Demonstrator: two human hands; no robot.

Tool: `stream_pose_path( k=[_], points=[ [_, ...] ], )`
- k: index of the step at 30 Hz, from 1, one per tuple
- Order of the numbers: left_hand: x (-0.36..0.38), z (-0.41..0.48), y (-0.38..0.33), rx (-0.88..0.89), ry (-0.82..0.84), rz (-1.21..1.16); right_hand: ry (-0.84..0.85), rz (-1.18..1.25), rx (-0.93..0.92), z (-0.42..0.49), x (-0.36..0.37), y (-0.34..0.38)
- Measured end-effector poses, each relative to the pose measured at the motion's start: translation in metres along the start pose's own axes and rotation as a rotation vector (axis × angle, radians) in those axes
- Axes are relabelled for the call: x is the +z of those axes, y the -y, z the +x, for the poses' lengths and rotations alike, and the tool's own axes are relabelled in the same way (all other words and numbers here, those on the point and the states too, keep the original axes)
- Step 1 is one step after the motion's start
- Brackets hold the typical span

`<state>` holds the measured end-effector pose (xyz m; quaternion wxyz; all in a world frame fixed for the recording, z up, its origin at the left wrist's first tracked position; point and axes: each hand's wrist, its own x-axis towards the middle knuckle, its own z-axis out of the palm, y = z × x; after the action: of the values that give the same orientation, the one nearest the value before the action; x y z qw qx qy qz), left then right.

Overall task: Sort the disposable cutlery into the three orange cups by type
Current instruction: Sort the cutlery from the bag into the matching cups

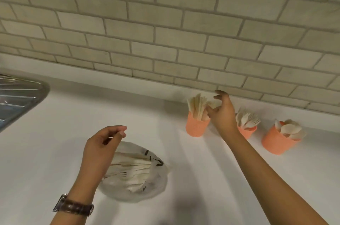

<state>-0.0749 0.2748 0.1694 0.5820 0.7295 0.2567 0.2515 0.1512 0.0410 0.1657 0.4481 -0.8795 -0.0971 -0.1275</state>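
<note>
Three orange cups stand along the tiled wall on the white counter. The left cup (pixel 196 127) holds flat knives, the middle cup (pixel 247 132) holds forks, and the right cup (pixel 275 142) holds spoons. My right hand (pixel 223 114) reaches between the left and middle cups with its fingers spread. Its thumb is at the knives and it holds nothing. A clear plastic bag (pixel 147 184) with several pale cutlery pieces lies in front of me. My left hand (pixel 103 144) hovers over the bag's left side, fingers loosely curled, with nothing visible in it.
A steel sink drainboard (pixel 17 97) juts in at the left edge. The tiled wall (pixel 165 41) rises right behind the cups. A brown watch (pixel 73 206) sits on my left wrist.
</note>
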Motion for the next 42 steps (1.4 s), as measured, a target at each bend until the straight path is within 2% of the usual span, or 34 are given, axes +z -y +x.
stream_pose_path(
  k=[3, 5, 8, 10, 13, 17, 20, 24, 28, 34, 42],
  points=[
    [-0.011, 0.005, 0.015, 0.013, -0.027, 0.080, 0.040, 0.105, -0.034, -0.035, -0.005, 0.017],
    [-0.018, 0.006, 0.028, 0.066, -0.036, 0.218, 0.174, 0.178, -0.041, -0.066, -0.003, 0.033],
    [-0.027, 0.006, 0.054, 0.246, -0.051, 0.519, 0.415, 0.238, -0.063, -0.113, 0.014, 0.053],
    [-0.031, -0.001, 0.067, 0.203, -0.037, 0.647, 0.564, 0.265, -0.058, -0.140, 0.035, 0.058],
    [-0.035, -0.014, 0.082, 0.110, -0.016, 0.712, 0.802, 0.153, -0.137, -0.172, 0.078, 0.058],
    [-0.041, -0.014, 0.088, 0.040, 0.092, 0.653, 1.057, -0.207, -0.215, -0.187, 0.129, 0.052],
    [-0.041, -0.014, 0.083, 0.072, 0.159, 0.643, 1.071, -0.399, -0.205, -0.181, 0.149, 0.050],
    [-0.045, -0.010, 0.078, 0.093, 0.204, 0.652, 1.037, -0.539, -0.230, -0.172, 0.160, 0.055],
    [-0.054, -0.002, 0.078, 0.098, 0.205, 0.658, 1.099, -0.526, -0.234, -0.160, 0.160, 0.059],
    [-0.058, 0.008, 0.075, 0.079, 0.216, 0.658, 1.020, -0.512, -0.252, -0.155, 0.158, 0.060],
    [-0.061, 0.018, 0.076, 0.046, 0.235, 0.604, 0.906, -0.391, -0.411, -0.155, 0.131, 0.062]
  ],
)
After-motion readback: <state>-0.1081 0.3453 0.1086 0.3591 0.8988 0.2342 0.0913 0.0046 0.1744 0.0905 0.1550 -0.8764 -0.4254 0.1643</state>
